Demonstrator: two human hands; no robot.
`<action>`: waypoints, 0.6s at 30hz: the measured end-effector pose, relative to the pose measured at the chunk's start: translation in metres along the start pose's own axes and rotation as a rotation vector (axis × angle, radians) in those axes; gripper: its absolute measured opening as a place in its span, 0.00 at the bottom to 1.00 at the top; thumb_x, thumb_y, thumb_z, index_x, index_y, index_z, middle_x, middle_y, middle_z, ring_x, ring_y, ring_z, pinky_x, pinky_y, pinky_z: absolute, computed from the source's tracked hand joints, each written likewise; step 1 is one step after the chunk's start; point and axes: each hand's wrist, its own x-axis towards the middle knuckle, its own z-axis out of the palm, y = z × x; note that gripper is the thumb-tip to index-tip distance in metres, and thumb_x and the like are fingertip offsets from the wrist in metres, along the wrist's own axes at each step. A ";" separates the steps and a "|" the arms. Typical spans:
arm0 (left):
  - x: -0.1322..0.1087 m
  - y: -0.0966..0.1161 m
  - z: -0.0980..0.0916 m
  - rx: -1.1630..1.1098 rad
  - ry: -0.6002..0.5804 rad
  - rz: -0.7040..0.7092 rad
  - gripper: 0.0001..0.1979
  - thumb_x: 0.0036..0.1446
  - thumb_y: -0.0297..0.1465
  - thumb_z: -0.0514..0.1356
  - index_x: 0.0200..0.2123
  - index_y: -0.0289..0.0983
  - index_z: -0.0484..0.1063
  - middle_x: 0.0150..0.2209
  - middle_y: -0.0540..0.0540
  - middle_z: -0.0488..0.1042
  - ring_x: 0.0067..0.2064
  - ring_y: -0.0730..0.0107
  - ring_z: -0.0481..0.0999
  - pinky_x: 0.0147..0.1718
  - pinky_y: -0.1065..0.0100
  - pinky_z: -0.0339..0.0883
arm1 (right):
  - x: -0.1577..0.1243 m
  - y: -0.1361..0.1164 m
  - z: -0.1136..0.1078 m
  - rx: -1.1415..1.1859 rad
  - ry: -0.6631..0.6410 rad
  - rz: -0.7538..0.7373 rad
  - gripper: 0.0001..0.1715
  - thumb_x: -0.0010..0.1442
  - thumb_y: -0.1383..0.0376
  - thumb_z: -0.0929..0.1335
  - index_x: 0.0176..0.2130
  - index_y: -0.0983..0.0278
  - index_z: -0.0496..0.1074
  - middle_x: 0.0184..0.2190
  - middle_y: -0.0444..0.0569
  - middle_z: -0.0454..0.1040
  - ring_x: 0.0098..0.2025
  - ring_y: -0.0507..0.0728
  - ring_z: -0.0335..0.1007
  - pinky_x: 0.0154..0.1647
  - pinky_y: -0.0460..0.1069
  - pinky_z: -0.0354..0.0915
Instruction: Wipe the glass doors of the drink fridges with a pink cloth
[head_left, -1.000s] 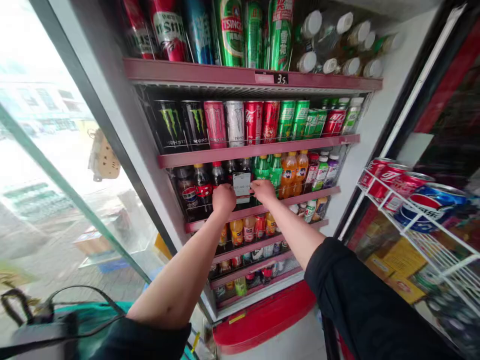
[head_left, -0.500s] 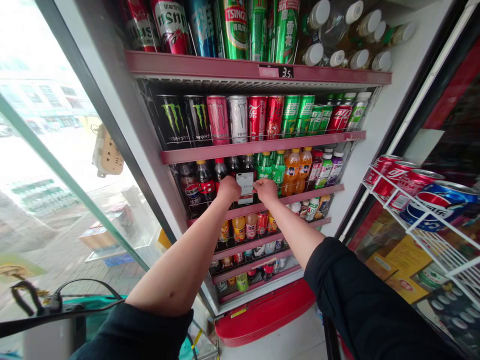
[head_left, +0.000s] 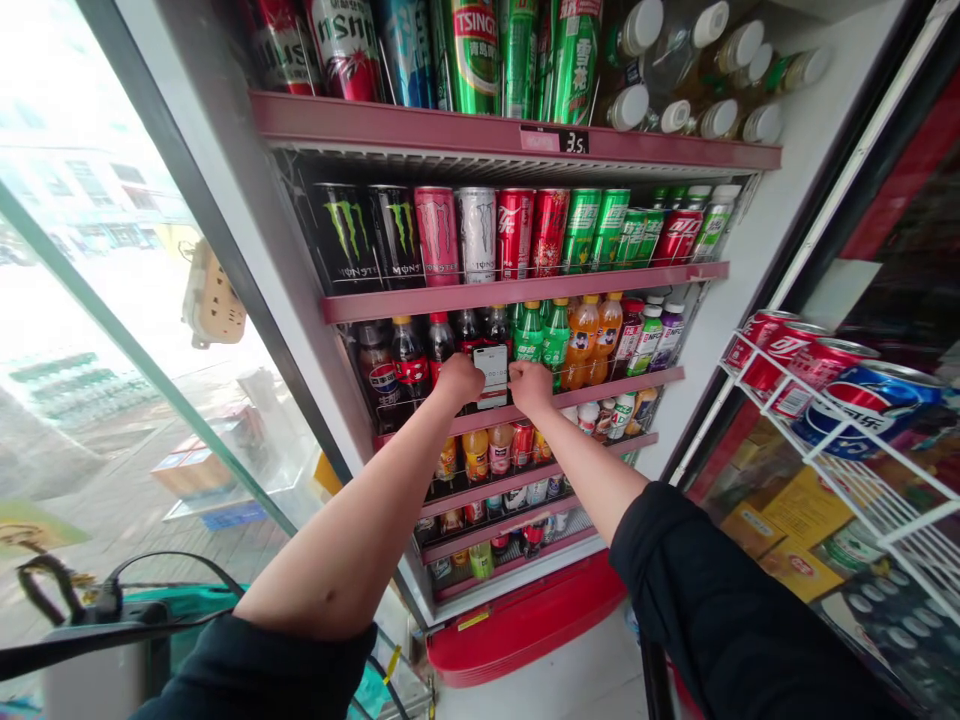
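A smartphone (head_left: 492, 378) stands upright at arm's length, its pale screen turned toward me with a row of small digits on it. My left hand (head_left: 459, 382) is closed on its left edge. At the right edge my right hand (head_left: 532, 386) is closed too, its curled fingers against the phone's side; the exact fingertip contact is too small to see. Behind the phone are dark cola bottles (head_left: 410, 355). Green soda bottles (head_left: 529, 332) stand just beyond my right hand, with orange soda bottles (head_left: 583, 340) farther right.
An upright drinks cooler (head_left: 525, 300) surrounds my hands, with several pink-edged shelves of cans and bottles. On the right a white wire rack (head_left: 847, 470) holds cans. A glass pane (head_left: 150, 400) is at left, and a red base panel (head_left: 525, 625) lies below.
My right fingers have shifted slightly right, toward the phone's outer edge. The camera view has moved a little; the left hand stays at the phone.
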 end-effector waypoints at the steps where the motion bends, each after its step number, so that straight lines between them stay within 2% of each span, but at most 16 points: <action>1: -0.001 -0.001 0.001 -0.003 0.006 0.003 0.24 0.70 0.42 0.68 0.62 0.37 0.75 0.60 0.38 0.78 0.57 0.56 0.81 0.55 0.51 0.80 | -0.001 0.001 0.001 -0.003 0.003 -0.006 0.18 0.69 0.71 0.68 0.47 0.61 0.88 0.46 0.51 0.89 0.48 0.60 0.87 0.56 0.49 0.74; 8: -0.019 -0.005 -0.001 -0.030 0.028 0.018 0.22 0.71 0.43 0.67 0.61 0.37 0.75 0.59 0.39 0.78 0.56 0.57 0.81 0.54 0.51 0.80 | -0.010 0.008 0.005 0.026 0.017 -0.003 0.26 0.70 0.72 0.66 0.63 0.62 0.81 0.56 0.54 0.87 0.53 0.59 0.87 0.63 0.52 0.75; 13: -0.041 -0.015 0.001 -0.072 0.089 0.065 0.21 0.71 0.42 0.67 0.60 0.37 0.76 0.59 0.40 0.79 0.57 0.57 0.82 0.56 0.50 0.80 | -0.022 0.010 0.003 0.063 0.022 -0.007 0.27 0.72 0.71 0.66 0.66 0.62 0.78 0.62 0.56 0.83 0.54 0.57 0.86 0.67 0.53 0.73; 16: -0.046 -0.020 0.004 -0.105 0.094 0.087 0.22 0.71 0.42 0.66 0.62 0.38 0.75 0.60 0.40 0.78 0.57 0.57 0.81 0.56 0.49 0.80 | -0.028 0.007 -0.001 0.081 0.008 -0.009 0.28 0.73 0.71 0.65 0.67 0.61 0.77 0.64 0.55 0.82 0.50 0.56 0.87 0.67 0.53 0.73; 18: -0.045 -0.022 0.004 -0.119 0.082 0.100 0.23 0.71 0.42 0.66 0.63 0.38 0.75 0.61 0.39 0.78 0.58 0.56 0.81 0.56 0.49 0.80 | -0.030 0.005 -0.003 0.090 -0.017 -0.005 0.28 0.74 0.72 0.65 0.68 0.60 0.76 0.66 0.55 0.81 0.44 0.54 0.88 0.63 0.52 0.75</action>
